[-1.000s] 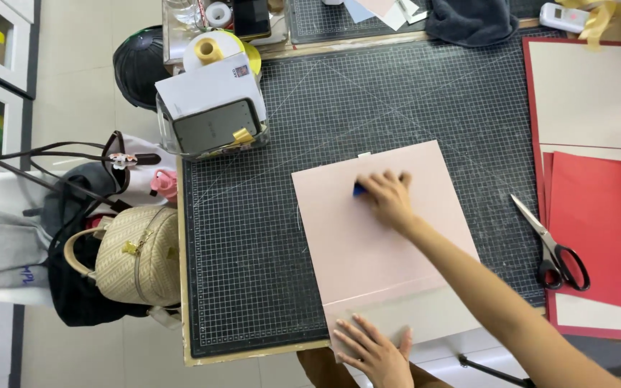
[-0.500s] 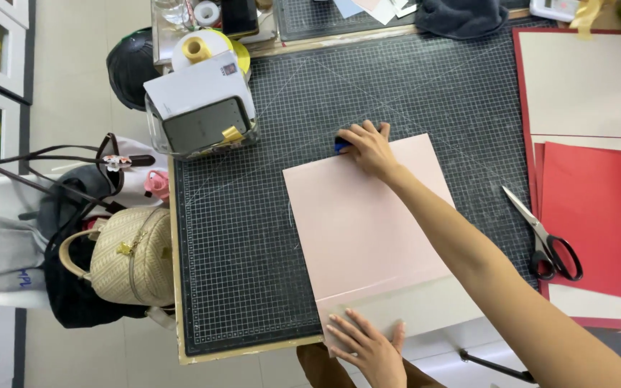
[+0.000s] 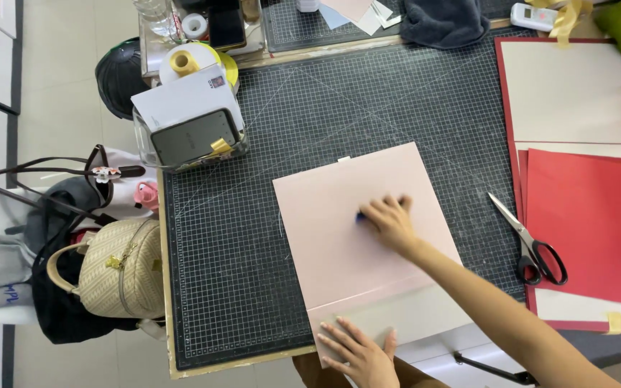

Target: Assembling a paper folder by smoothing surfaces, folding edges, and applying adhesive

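The pale pink sheet lies flat on the dark gridded cutting mat, its long axis running away from me and tilted a little to the left, with a grey-white board showing along its near edge. It looks smooth, matte and uncreased. My right hand is on the middle of it, fingers curled over a small blue thing and pressing it onto the sheet; most of that thing is hidden. My left hand lies flat and spread on the near edge, holding nothing, pinning the board to the surface. Black-handled scissors lie to the right, near red card.
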